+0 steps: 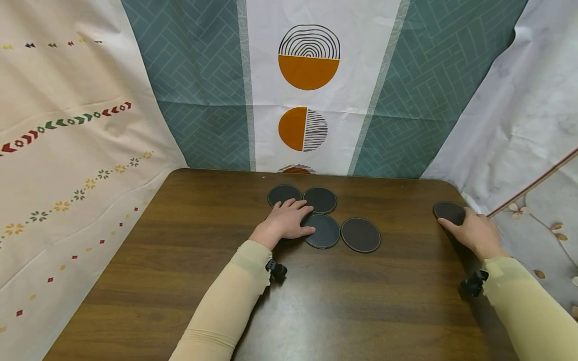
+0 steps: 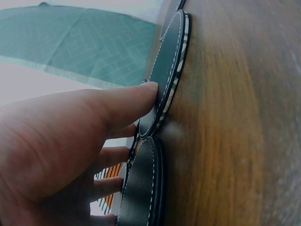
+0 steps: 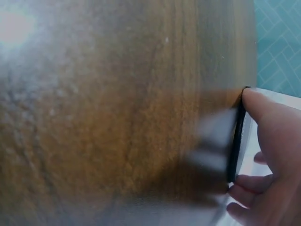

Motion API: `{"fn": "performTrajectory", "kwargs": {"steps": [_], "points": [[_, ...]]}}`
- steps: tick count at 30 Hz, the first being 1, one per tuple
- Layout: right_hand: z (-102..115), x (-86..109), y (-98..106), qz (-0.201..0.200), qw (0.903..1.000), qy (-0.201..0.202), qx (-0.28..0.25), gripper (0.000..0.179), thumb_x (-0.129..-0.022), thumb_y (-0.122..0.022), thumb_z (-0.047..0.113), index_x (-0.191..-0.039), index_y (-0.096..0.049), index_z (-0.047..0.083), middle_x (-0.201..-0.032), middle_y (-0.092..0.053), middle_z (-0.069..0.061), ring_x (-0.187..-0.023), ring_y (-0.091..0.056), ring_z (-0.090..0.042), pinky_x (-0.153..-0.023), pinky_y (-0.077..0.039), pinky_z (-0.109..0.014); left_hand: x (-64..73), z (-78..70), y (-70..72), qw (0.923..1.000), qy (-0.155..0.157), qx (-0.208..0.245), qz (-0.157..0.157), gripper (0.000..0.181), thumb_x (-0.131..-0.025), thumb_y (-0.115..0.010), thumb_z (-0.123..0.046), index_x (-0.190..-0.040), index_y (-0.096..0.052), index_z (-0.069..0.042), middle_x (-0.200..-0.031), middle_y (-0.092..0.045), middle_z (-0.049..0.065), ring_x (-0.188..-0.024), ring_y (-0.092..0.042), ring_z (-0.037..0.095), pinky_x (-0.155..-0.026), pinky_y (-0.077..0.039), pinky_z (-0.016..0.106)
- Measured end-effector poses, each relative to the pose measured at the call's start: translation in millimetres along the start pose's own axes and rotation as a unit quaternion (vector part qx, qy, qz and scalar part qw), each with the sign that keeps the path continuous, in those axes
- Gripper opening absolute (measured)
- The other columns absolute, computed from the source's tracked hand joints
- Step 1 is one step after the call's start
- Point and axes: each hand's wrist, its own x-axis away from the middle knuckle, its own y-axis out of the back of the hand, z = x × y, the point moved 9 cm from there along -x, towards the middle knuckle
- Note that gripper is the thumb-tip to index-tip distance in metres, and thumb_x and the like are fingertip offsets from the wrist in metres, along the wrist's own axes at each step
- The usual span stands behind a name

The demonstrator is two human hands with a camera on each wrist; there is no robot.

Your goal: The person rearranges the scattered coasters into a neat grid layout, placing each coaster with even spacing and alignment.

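Round black coasters with pale stitched rims lie flat on the table. My left hand (image 1: 285,220) rests over the cluster, fingers spread; its thumb touches a front coaster (image 1: 323,233), also seen in the left wrist view as the upper coaster (image 2: 164,70). Its fingers reach over the two back coasters, a left one (image 1: 283,192) and a right one (image 1: 321,200). Part of another coaster is hidden under the palm. A browner coaster (image 1: 360,234) sits at the cluster's right. Near the table's right edge, my right hand (image 1: 479,233) pinches a dark coaster (image 1: 449,212) between thumb and fingers, slightly above the tabletop.
The brown wooden table (image 1: 361,301) ends at a patterned cloth (image 1: 307,125) behind. White cloth with flowers (image 1: 542,200) hangs at the right, and a cream patterned cloth (image 1: 67,150) at the left. A thin stick-like line (image 1: 533,183) crosses the right cloth.
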Motion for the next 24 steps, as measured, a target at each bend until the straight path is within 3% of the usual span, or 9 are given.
{"fn": "performTrajectory", "kwargs": {"steps": [7,12,24], "points": [[6.1,-3.8,-0.4,-0.025,0.9997,0.001,0.003,0.105,-0.105,-0.061,0.069,-0.146,-0.044,-0.026,-0.134,-0.049,-0.056,-0.114,-0.055,-0.071,-0.096,-0.045,-0.078,1.2,-1.0,1.6,1.0000,-0.001,0.004,-0.002,0.076,-0.109,-0.063,-0.060,-0.173,-0.042,-0.025,-0.181,-0.030,0.003,-0.167,-0.023,0.034,-0.131,-0.019,0.064],[23.6,-6.5,-0.1,-0.039,0.9989,0.024,-0.001,0.103,-0.105,-0.062,0.066,-0.148,-0.044,-0.026,-0.141,-0.048,-0.053,-0.121,-0.052,-0.070,-0.101,-0.043,-0.078,1.8,-0.7,1.6,0.9999,-0.001,0.009,-0.003,0.076,-0.108,-0.064,-0.060,-0.173,-0.042,-0.025,-0.181,-0.030,0.003,-0.167,-0.023,0.035,-0.131,-0.019,0.064],[61.2,-7.3,-3.8,-0.031,0.9985,0.041,-0.017,0.104,-0.105,-0.063,0.068,-0.153,-0.043,-0.022,-0.146,-0.046,-0.051,-0.126,-0.046,-0.072,-0.100,-0.042,-0.081,2.8,-1.0,2.4,0.9999,-0.001,0.005,-0.009,0.076,-0.109,-0.063,-0.060,-0.173,-0.042,-0.026,-0.181,-0.030,0.003,-0.167,-0.023,0.034,-0.132,-0.019,0.064]]}}
